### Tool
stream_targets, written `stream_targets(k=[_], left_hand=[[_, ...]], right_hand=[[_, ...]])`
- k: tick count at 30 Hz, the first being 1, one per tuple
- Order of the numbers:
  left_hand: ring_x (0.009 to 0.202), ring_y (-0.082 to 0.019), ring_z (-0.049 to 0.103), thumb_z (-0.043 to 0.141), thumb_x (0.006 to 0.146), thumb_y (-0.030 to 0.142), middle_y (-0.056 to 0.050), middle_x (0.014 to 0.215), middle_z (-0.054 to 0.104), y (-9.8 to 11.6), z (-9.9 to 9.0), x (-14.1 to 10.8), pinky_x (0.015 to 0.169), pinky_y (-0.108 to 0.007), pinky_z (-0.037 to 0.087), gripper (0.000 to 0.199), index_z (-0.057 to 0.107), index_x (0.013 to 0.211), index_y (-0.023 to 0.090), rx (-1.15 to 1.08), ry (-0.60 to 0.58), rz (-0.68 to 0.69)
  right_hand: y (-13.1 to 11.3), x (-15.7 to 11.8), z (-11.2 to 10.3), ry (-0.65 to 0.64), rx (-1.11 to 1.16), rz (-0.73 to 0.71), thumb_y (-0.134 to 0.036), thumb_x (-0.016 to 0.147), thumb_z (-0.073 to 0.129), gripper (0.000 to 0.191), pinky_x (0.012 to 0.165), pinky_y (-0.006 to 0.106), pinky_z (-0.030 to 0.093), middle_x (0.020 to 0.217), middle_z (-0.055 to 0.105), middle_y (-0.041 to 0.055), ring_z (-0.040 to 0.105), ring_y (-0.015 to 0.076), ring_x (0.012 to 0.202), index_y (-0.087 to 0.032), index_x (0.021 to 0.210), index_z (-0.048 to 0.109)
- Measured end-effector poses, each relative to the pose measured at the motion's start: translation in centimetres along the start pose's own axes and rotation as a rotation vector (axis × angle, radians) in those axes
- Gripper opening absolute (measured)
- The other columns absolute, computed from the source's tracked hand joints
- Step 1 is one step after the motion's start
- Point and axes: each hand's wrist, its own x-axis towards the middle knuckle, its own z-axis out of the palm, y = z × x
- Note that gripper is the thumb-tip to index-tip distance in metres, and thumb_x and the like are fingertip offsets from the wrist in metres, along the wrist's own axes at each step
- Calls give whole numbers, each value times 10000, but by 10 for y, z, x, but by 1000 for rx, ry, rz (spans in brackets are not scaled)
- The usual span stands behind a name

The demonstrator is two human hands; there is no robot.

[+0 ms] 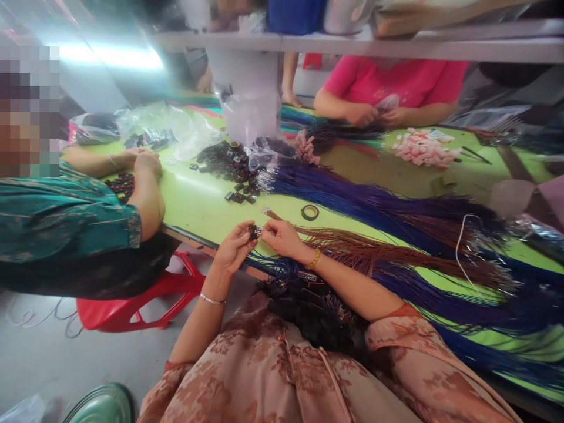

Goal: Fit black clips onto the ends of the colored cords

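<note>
My left hand [235,247] pinches a small black plastic connector housing [253,232] between thumb and fingers, just over the table's near edge. Close against it on the right, my right hand [282,237] has its fingers pressed together at the metal-tipped end of a wire; the exact grip is too small to make out. Under my right forearm runs a bundle of brown wires [352,242] with crimped tips. Blue wires [275,265] hang along the table edge below my hands. A roll of black tape [309,212] lies just beyond my right hand.
Black connector housings [224,164] are heaped behind my hands. Blue and purple wire bundles [343,194] stretch right across the green table [189,202]. Pink connectors [425,148] lie farther back. Co-workers sit at left and across; a red stool [110,311] stands at left. A shelf [396,48] overhangs the back.
</note>
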Motion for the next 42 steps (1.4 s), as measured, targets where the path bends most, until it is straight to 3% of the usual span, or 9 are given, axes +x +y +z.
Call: stream_targets(k=[12, 23, 29, 33, 36, 39, 42], left_hand=[[810, -95, 621, 722, 712, 136, -47, 986, 672, -1, -1, -1, 743, -188, 524, 360, 691, 1067, 177, 68, -3, -5], [753, -95, 619, 805, 617, 200, -35, 925, 700, -15, 0, -2, 703, -197, 498, 427, 711, 1033, 188, 212, 101, 138], [781, -118, 621, 795, 624, 206, -53, 942, 705, -18, 2, -5, 729, -230, 491, 412, 706, 1024, 169, 275, 96, 143], [741, -105, 602, 783, 625, 193, -40, 913, 693, -14, 0, -9, 693, -220, 493, 384, 708, 1001, 172, 280, 119, 138], [728, -94, 591, 766, 618, 161, -21, 882, 671, -8, -3, -11, 659, -196, 499, 355, 708, 968, 181, 257, 154, 120], [716, -85, 587, 759, 634, 169, -14, 852, 649, -4, -6, -12, 639, -182, 507, 318, 701, 946, 179, 228, 171, 110], [703, -82, 588, 763, 657, 204, -17, 840, 639, -5, -7, -9, 634, -181, 518, 283, 696, 930, 171, 194, 182, 110]], right_hand=[[-5, -1, -2, -36, -12, 8, -266, 764, 512, 178, 530, 212, 269, 559, 505, -44, 367, 77, 523, -159, 630, 560], [-5, -2, -3, -108, -127, -104, -237, 829, 495, 179, 577, 215, 294, 624, 565, -10, 427, 94, 576, -155, 704, 592], [-8, -4, -2, -138, -165, -77, -183, 802, 510, 148, 582, 217, 296, 627, 584, -4, 435, 98, 578, -151, 690, 601], [0, 4, -11, -116, -139, -42, -241, 861, 473, 218, 586, 213, 314, 661, 614, 1, 468, 101, 592, -145, 741, 628], [10, 12, -20, -104, -310, 67, -266, 861, 498, 196, 617, 230, 333, 770, 669, 34, 535, 130, 676, -151, 820, 651], [16, 14, -23, -225, -529, 131, -272, 815, 570, 145, 641, 253, 345, 901, 698, 69, 584, 180, 779, -171, 863, 662], [16, 13, -20, -294, -636, 144, -244, 864, 501, 178, 677, 275, 366, 963, 699, 92, 610, 210, 837, -178, 915, 657]])
